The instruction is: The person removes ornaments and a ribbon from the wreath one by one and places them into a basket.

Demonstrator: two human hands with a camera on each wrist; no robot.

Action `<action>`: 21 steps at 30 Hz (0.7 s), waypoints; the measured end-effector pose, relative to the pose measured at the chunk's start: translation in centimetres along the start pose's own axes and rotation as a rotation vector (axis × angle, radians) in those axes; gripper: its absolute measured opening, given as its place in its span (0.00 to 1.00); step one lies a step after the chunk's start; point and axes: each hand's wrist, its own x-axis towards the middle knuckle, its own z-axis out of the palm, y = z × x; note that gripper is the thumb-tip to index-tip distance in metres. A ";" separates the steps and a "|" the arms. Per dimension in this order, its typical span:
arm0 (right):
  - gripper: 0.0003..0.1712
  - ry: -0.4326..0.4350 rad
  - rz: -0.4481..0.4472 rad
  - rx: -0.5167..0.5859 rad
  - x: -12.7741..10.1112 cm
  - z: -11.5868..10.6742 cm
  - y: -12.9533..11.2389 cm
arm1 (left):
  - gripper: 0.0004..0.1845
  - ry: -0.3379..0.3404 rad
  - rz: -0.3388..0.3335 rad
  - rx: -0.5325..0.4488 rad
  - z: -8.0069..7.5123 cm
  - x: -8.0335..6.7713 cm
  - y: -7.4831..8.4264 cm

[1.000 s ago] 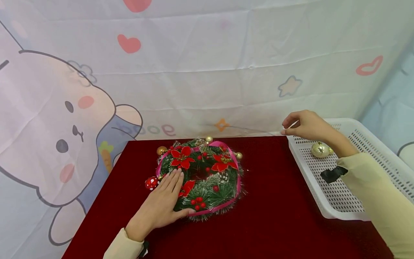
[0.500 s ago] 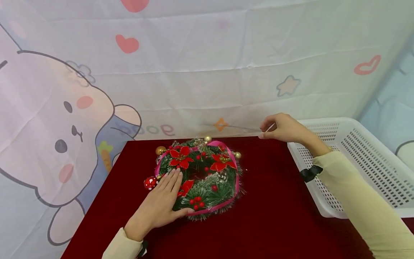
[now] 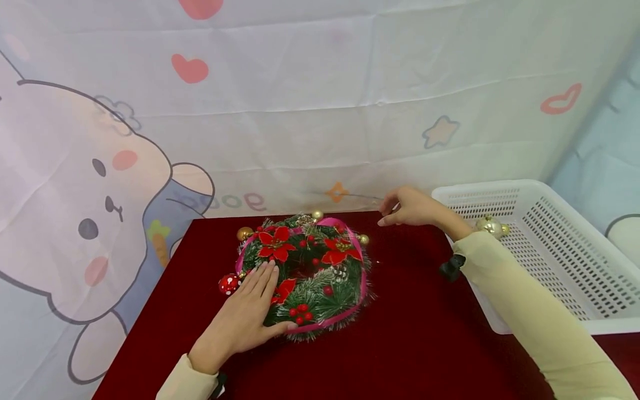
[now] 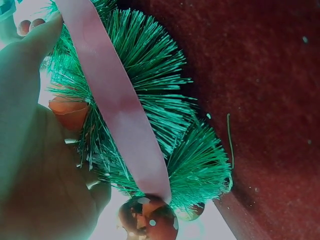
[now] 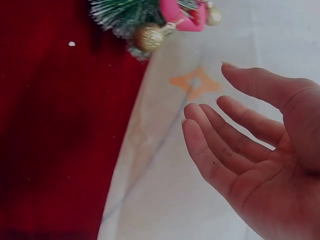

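A green wreath [image 3: 315, 289] with red poinsettias [image 3: 276, 243], red berries and a pink ribbon [image 3: 345, 315] lies on the dark red cloth. My left hand [image 3: 242, 311] rests with straight fingers on its left side, the thumb near the front rim. Beside those fingers sits a red ball with white dots [image 3: 229, 284]; it also shows in the left wrist view, below the ribbon [image 4: 117, 100]. Gold balls [image 3: 245, 233] hang at the wreath's back and right edge. To the right of the wreath, my right hand [image 5: 265, 145] is in the air, fingers loosely bent, holding nothing.
A white perforated basket [image 3: 575, 278] stands on the right, partly behind the right sleeve [image 3: 525, 300]. Inside it lies a pale gold ornament [image 3: 489, 226]. A printed white curtain [image 3: 310, 83] hangs behind the red-covered table [image 3: 400, 333].
My right hand has moved left, from over the basket's edge toward the wreath, carrying nothing visible. The left hand stays on the wreath. The view has shifted slightly.
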 end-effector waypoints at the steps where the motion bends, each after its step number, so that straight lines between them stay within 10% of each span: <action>1: 0.16 -0.008 0.006 0.008 0.2 0.3 0.1 | 0.60 0.000 -0.001 -0.004 0.0 0.0 0.0; 21: 0.25 -0.189 0.044 0.006 1.7 4.7 1.6 | 0.61 0.021 -0.002 0.004 0.2 -0.1 -0.1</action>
